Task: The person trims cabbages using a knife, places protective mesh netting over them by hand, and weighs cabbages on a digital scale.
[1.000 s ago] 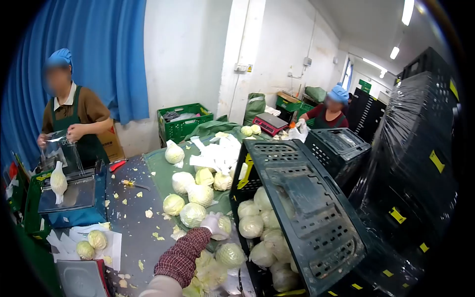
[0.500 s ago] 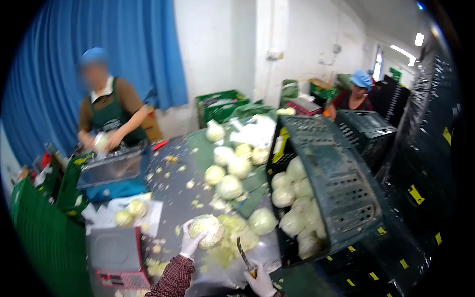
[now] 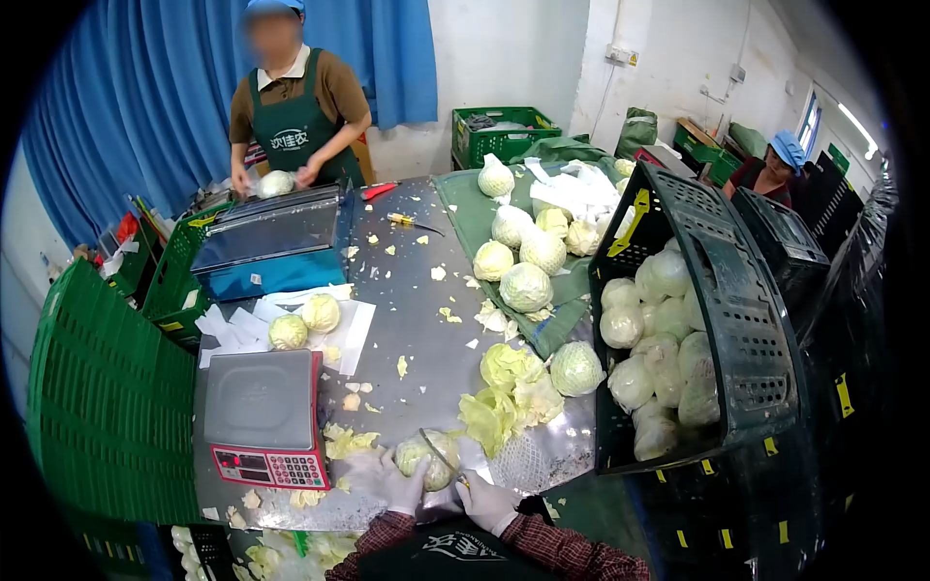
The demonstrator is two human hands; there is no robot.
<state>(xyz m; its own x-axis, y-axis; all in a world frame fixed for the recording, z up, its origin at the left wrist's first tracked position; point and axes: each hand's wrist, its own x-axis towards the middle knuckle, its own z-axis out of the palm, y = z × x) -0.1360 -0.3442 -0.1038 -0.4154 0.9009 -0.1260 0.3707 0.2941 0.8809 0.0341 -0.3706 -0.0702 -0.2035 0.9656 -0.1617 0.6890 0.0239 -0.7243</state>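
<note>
Now | left hand (image 3: 404,486): fingers cupping cabbage (image 3: 423,463) (roundish) | right hand (image 3: 488,504): closed on curved knife (image 3: 441,455)

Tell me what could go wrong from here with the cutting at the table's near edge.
1. The knife in the right grip lies across the cabbage, close to the left grip; a slip might cut that hand.
2. The cabbage is round, so it could roll under the blade if the left grip loosens.
3. Leaf scraps lie beside the scale; some might get pushed against it.
</note>
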